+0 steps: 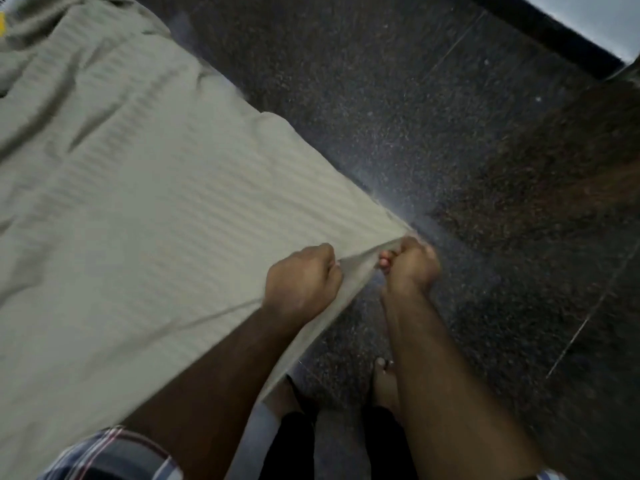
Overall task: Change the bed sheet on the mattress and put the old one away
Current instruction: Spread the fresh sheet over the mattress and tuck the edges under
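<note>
Spreading across the left of the view, the pale green striped sheet (138, 202) lies rumpled over what is probably the mattress (blur hides any edge). Beside it runs the dark speckled floor (450, 133). At the sheet's near corner, the left hand (301, 282) and right hand (408, 265), close together, each clench a bunch of the cloth, pulling it taut.
</note>
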